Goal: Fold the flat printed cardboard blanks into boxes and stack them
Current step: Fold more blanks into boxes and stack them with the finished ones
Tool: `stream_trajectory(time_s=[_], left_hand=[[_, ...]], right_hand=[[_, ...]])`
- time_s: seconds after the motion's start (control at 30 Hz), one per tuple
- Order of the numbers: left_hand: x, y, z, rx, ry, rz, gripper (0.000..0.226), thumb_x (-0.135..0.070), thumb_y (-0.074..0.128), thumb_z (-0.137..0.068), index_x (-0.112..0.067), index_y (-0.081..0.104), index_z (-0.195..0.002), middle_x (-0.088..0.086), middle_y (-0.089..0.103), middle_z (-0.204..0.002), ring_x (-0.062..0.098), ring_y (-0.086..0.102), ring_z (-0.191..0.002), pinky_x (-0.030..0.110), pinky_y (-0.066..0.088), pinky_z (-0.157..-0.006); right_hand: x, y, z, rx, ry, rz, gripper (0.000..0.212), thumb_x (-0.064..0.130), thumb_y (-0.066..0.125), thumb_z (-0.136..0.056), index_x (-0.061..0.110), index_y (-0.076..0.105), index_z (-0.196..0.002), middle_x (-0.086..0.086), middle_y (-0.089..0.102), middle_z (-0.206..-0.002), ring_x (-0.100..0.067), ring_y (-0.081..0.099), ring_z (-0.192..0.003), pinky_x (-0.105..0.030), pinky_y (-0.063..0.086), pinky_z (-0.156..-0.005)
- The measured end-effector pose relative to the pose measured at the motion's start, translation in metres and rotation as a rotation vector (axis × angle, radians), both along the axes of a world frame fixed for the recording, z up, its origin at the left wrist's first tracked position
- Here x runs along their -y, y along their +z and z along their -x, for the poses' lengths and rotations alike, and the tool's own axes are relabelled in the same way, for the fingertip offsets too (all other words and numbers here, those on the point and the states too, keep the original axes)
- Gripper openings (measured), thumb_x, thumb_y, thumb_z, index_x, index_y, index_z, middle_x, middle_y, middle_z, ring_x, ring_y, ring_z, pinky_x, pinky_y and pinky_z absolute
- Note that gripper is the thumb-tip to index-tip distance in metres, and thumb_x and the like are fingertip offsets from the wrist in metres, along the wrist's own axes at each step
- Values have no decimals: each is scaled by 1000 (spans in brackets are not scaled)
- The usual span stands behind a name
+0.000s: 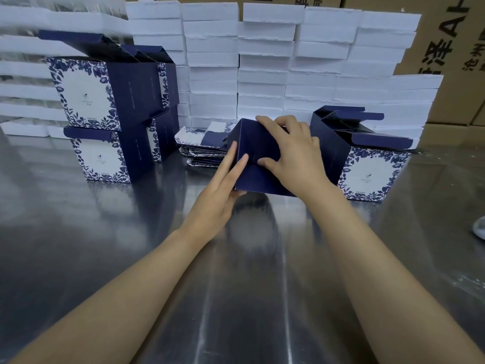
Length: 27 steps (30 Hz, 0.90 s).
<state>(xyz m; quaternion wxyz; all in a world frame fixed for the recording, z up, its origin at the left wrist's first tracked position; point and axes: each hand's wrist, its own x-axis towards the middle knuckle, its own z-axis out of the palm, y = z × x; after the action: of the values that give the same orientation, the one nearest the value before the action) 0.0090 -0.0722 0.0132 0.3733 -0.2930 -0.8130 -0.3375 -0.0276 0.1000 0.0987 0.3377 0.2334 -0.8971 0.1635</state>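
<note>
A steel table fills the view, backed by a wall of white cartons. Folded boxes stand stacked two high at left; another box stands at right, flaps up. At center, a navy box rests on the table in front of flat blanks. The right hand lies spread across its top, fingers gripping the far edge, thumb pressing down. The left hand, fingers straight, presses its left side.
</note>
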Motion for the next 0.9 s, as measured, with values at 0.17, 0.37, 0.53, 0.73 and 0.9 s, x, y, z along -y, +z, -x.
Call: stream_trajectory(time_s=[0.17, 0.37, 0.53, 0.73, 0.9], left_hand=[[0, 2, 0, -4, 3, -3, 74, 15, 52, -90, -17, 21, -149, 5, 8, -161, -3, 14, -145, 8, 31, -105], [1, -1, 0, 130, -10, -18, 80, -19, 55, -97, -20, -2, -154, -6, -5, -163, 4, 2, -148, 14, 14, -115], [5, -7, 7, 389, 1, -235, 77, -33, 48, -100, -26, -7, -154, -23, -2, -159, -7, 3, -144, 33, 14, -121], [7, -4, 12, 513, 77, -447, 47, -17, 38, -103, -19, 29, -150, -6, 40, -148, 4, 35, -137, 30, 27, -116], [8, -6, 9, 659, 128, -459, 35, -34, 32, -105, -29, 45, -136, -25, 53, -121, -21, 47, -104, -7, 29, -79]], right_hand=[[2, 0, -1, -16, -29, -34, 77, 21, 69, -83, 36, 30, -147, 2, 41, -135, -23, 36, -122, -40, 30, -91], [-7, 11, -3, 142, 177, 256, 46, 23, 53, -96, 25, 46, -142, -1, 50, -131, -21, 42, -123, -35, 33, -102], [-7, 15, -5, 375, 188, 519, 22, 28, 45, -100, 29, 66, -106, 14, 54, -97, -10, 46, -96, -15, 33, -82], [-4, -14, 9, 663, 95, 581, 54, 43, 52, -95, 23, 41, -144, 1, 45, -144, -19, 45, -127, -28, 36, -103], [2, -40, 12, 870, 167, 797, 66, 68, 39, -87, 32, 41, -142, 13, 45, -143, -18, 44, -131, -47, 36, -109]])
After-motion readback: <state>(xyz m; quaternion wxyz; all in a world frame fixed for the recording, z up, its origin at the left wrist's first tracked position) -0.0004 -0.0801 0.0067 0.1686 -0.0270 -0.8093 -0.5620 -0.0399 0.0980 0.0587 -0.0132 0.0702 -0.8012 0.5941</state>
